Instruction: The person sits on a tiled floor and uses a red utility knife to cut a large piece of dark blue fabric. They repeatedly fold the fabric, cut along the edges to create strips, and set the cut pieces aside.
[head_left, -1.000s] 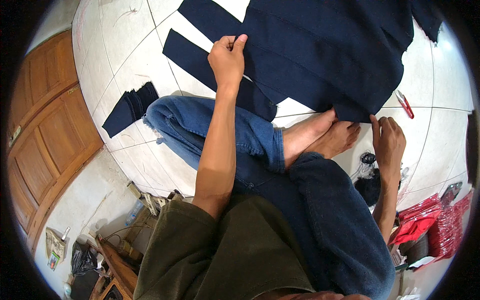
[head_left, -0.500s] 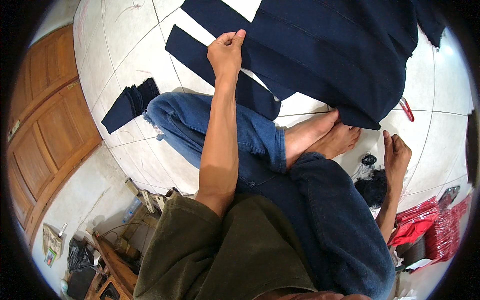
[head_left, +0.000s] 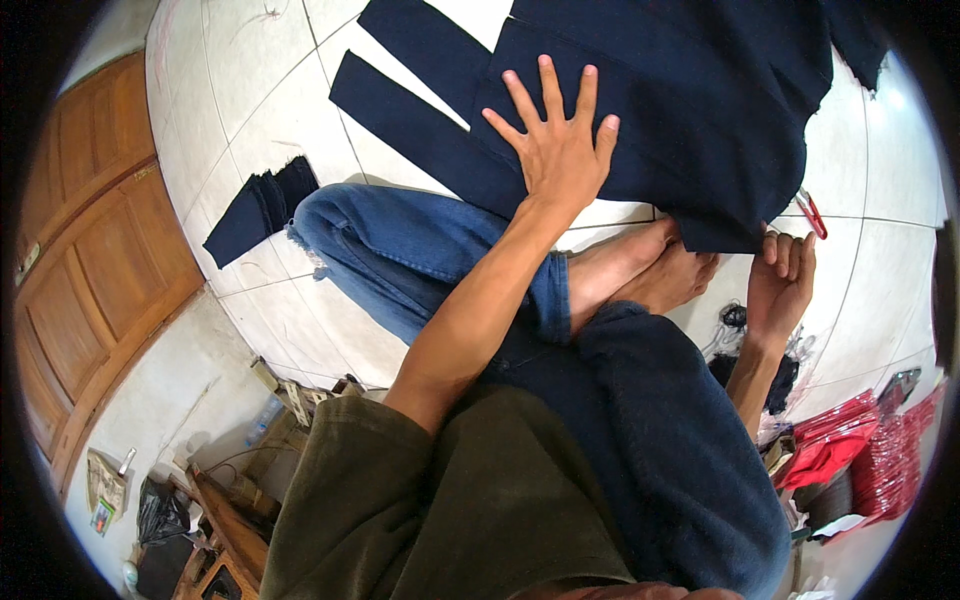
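Observation:
A wide piece of navy fabric [head_left: 690, 120] lies across the floor in front of me, with long narrow ends pointing left. My left hand [head_left: 562, 160] is spread palm down on it, fingers apart. At the fabric's near right corner, my right hand [head_left: 785, 272] has its fingers closed on the edge. Just beyond that hand are red-handled thread snips [head_left: 814, 217], partly beside the cloth. My bare feet [head_left: 630, 265] are crossed close to the near edge, and the fabric reaches over the toes.
A small stack of navy cloth pieces [head_left: 262, 208] sits left of my knee. Dark thread scraps [head_left: 733, 316] lie by my right forearm. Red plastic-wrapped packages [head_left: 850, 440] are at the right, a wooden door [head_left: 110, 230] at the far left, and white tiles [head_left: 260, 90] underneath.
My left hand has opened from a closed grip and come down flat on the fabric, further right. My right hand has moved up to the corner and taken hold of it.

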